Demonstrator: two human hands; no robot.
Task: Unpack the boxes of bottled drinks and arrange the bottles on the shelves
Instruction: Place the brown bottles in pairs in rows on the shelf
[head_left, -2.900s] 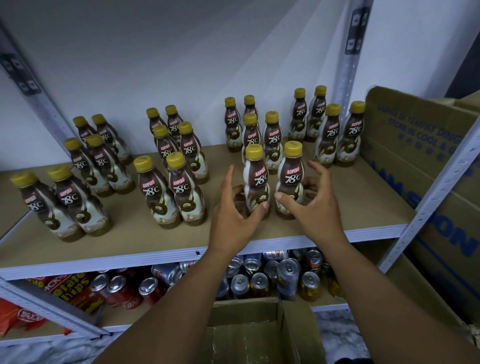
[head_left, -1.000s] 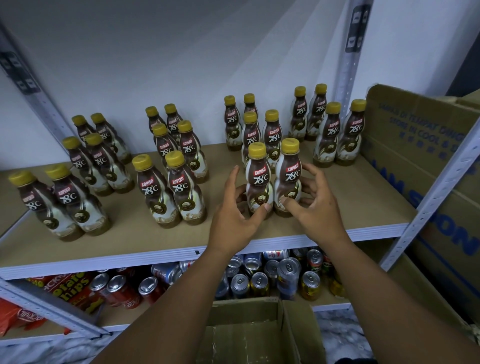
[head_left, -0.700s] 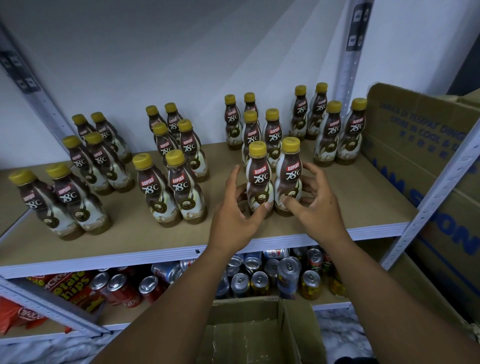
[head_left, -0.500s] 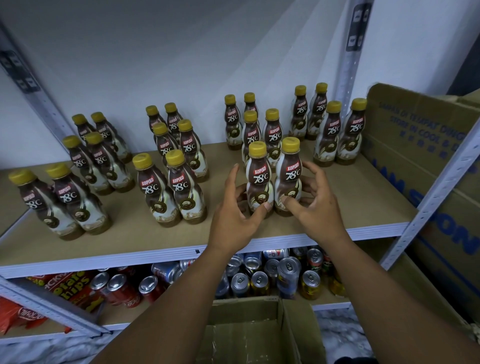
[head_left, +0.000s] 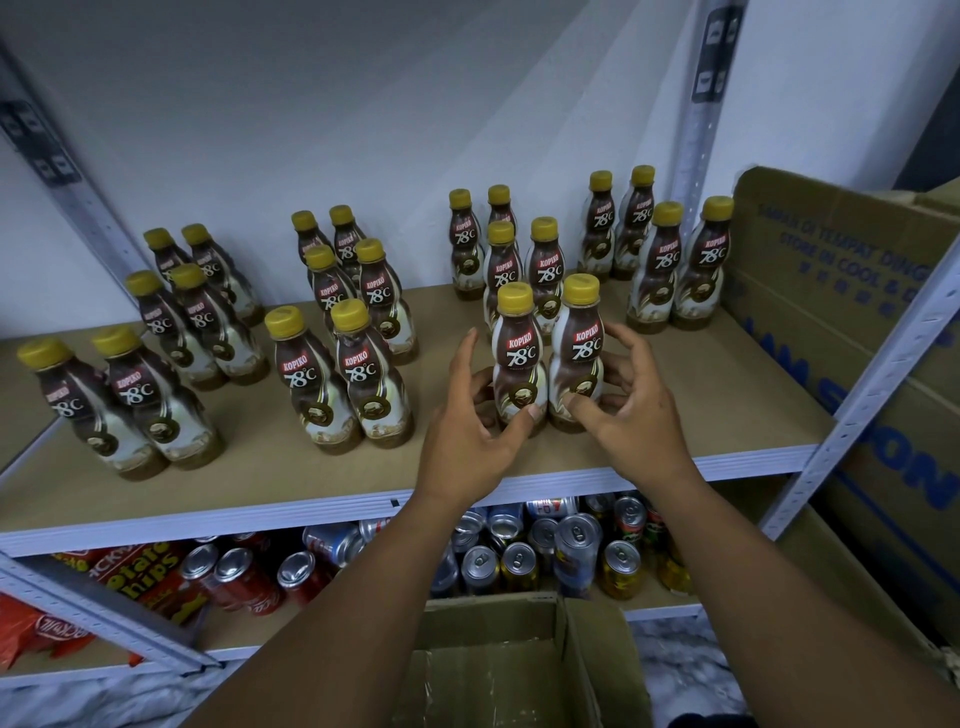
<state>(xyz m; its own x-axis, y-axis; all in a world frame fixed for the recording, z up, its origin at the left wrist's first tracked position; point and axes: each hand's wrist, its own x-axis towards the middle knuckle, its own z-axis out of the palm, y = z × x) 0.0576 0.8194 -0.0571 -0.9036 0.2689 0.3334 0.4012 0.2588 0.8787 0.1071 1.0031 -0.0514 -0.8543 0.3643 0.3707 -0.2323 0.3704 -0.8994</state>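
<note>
L hand (head_left: 467, 436) fingers curl round L front bottle (head_left: 518, 358); R hand (head_left: 636, 421) round R bottle (head_left: 577, 348).

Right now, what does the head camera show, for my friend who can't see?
A left hand and right hand hold the front pair of bottles on a shelf. More yellow-capped bottles stand beside and behind; cans sit below.

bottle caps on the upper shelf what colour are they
Yellow; the head view shows the bottle caps best.
</note>
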